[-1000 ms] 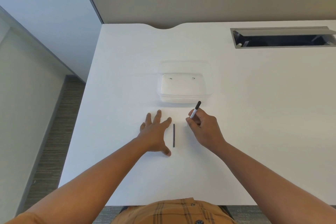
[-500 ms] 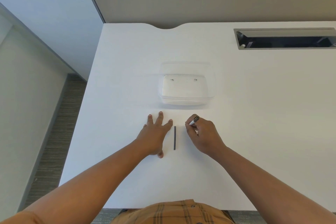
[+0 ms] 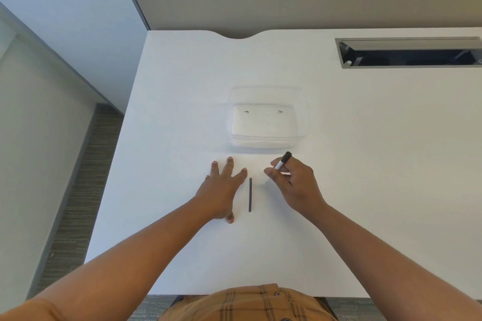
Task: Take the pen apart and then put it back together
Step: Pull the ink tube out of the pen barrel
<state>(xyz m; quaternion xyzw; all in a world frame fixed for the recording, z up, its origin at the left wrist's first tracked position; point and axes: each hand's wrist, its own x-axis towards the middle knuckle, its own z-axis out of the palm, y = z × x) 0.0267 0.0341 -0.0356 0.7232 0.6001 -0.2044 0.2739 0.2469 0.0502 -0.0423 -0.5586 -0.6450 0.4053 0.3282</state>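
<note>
Two hands worked near the thin black refill [image 3: 250, 194]: the left hand [image 3: 221, 190] lay flat and empty beside it; the right hand [image 3: 292, 185] pinched the pen barrel [image 3: 283, 161]. Nudged, the refill might have rolled across the bench [image 3: 182, 112].

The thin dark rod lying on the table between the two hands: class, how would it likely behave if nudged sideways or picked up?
The thin dark rod looks round and slender, so a sideways nudge would probably roll it across the smooth white table. It lies perfectly straight, suggesting it is stiff rather than floppy. Being so thin, it is likely very light and awkward to pinch off the flat surface.
</note>
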